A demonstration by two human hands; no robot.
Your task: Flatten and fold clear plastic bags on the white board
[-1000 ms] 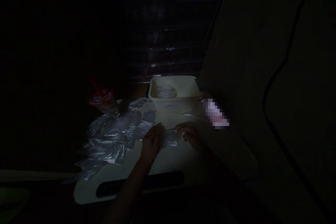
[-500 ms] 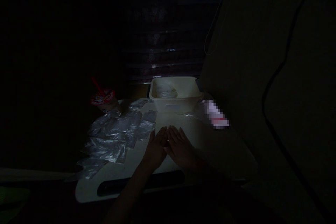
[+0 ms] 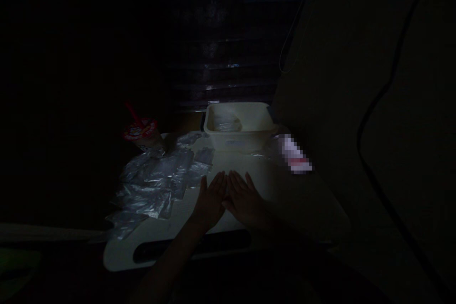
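The picture is very dark. My left hand (image 3: 211,202) and my right hand (image 3: 245,199) are side by side over the middle of a white table (image 3: 178,221), palms down with fingers stretched out. Their fingertips meet or nearly meet, and nothing shows in either hand. Left of my left hand, clear plastic bags (image 3: 153,194) lie in an overlapping spread. Beyond both hands, a white plastic tub (image 3: 237,140) holds a bundle of clear plastic (image 3: 226,122).
A cup with a red lid (image 3: 140,129) and red straw stands at the back left. Right of the tub lies a blurred white and red item (image 3: 295,154). A dark slot (image 3: 221,242) runs along the table's front edge. A dark cable (image 3: 370,104) hangs at the right.
The fingers of my right hand are slightly more spread, and the thumb of my left hand has shifted a little outward. The picture has become dimmer.
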